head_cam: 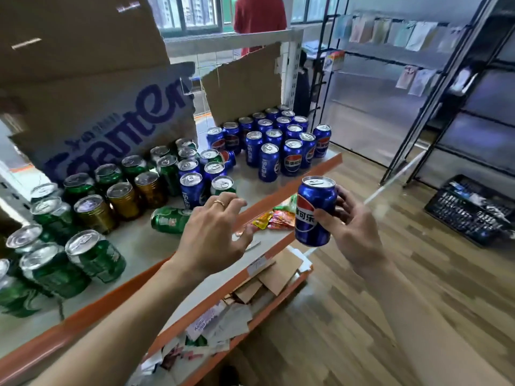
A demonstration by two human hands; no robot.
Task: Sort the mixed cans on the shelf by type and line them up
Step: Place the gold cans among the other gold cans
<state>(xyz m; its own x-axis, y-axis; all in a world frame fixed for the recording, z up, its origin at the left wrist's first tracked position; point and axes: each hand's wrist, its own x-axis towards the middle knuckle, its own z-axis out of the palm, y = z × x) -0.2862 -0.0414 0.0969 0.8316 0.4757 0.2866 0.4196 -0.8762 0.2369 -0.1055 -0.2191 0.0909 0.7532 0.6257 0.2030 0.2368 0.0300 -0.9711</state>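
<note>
1. Two grips show: the right grip point(354, 227) curls round a blue Pepsi can point(315, 210), held upright in front of the shelf point(145, 246).
2. The left grip point(214, 235), fingers spread and holding nothing, hovers over the shelf edge, hiding part of a tipped green can point(170, 220).
3. Blue cans point(278, 140) stand in rows at right; green cans point(55, 246) at left are cut off by the frame.
4. Torn cardboard point(92, 107) hides the shelf's back.
</note>
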